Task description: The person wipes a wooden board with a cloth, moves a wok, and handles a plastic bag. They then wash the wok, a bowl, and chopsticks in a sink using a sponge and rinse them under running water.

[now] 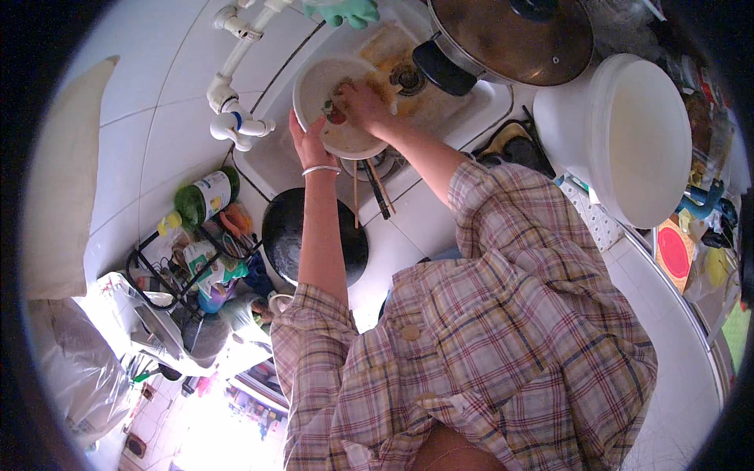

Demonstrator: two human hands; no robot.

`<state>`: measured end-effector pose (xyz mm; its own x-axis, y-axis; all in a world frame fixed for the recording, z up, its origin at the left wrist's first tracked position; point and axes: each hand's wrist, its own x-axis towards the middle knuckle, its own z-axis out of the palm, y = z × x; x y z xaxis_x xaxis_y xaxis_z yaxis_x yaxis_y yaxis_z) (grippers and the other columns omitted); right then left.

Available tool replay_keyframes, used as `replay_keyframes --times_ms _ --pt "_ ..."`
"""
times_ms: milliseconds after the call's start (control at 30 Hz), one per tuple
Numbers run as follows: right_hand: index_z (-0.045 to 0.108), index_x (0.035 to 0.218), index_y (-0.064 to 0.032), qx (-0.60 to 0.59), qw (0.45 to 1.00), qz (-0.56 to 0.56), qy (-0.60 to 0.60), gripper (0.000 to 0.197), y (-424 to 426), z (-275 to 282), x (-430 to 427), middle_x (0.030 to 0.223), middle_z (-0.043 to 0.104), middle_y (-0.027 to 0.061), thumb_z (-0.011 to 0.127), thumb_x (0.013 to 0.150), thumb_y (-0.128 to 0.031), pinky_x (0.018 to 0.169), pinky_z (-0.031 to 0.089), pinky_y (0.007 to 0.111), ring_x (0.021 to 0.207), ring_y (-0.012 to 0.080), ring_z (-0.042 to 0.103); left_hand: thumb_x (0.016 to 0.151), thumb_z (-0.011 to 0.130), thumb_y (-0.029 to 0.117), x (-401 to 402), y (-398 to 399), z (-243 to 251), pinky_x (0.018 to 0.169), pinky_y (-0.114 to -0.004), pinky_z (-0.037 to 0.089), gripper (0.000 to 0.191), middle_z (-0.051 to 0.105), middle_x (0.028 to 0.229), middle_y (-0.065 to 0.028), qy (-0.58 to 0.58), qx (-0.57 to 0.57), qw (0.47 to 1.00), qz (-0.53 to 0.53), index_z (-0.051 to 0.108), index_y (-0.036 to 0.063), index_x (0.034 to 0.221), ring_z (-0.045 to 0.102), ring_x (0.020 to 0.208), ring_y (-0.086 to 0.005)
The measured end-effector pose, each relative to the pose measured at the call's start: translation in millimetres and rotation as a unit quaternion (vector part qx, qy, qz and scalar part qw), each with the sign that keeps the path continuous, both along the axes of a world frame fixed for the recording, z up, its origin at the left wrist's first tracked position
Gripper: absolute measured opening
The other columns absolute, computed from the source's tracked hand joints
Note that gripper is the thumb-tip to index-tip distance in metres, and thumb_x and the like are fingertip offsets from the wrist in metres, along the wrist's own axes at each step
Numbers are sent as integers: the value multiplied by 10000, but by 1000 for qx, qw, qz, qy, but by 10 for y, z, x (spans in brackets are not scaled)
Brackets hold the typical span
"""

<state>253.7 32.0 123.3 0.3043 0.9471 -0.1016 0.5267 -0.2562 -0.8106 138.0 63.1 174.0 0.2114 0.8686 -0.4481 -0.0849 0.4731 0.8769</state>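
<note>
My left hand (308,139) grips the near left rim of a white round bowl (347,144), its thumb over the edge. The bowl is held tilted above a white sink (465,109) with a drain (407,79). My right hand (364,106) reaches inside the bowl, fingers down on wet brownish scraps; whether it grips any of them is hidden. A red piece with some green (335,113) lies in the bowl between both hands. Chopsticks (356,194) and a dark-handled utensil (376,188) stick out from beneath the bowl.
A black wok (283,235) lies below my left forearm. A lidded pot (506,41) stands beyond the sink at right, near a large white bucket (639,141). The tap (232,126) juts out at left, above a green bottle (203,200) and a black wire rack (159,277).
</note>
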Motion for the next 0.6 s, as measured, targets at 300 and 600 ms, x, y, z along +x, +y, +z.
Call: replay_keyframes --times_ms 300,600 --pt "473 1133 -65 54 890 24 453 358 -111 265 -235 1009 589 184 541 788 -135 826 432 371 943 325 558 802 504 42 38 117 -84 890 -371 421 537 467 1178 -132 -28 -3 999 -38 322 89 1305 491 1050 -253" --pt "541 1073 -28 -145 981 86 99 344 -185 -263 305 980 609 174 543 753 -153 802 457 410 932 321 576 819 543 74 60 39 -41 898 -345 400 528 472 1217 -89 76 69 994 -49 359 79 1314 461 1091 -215"
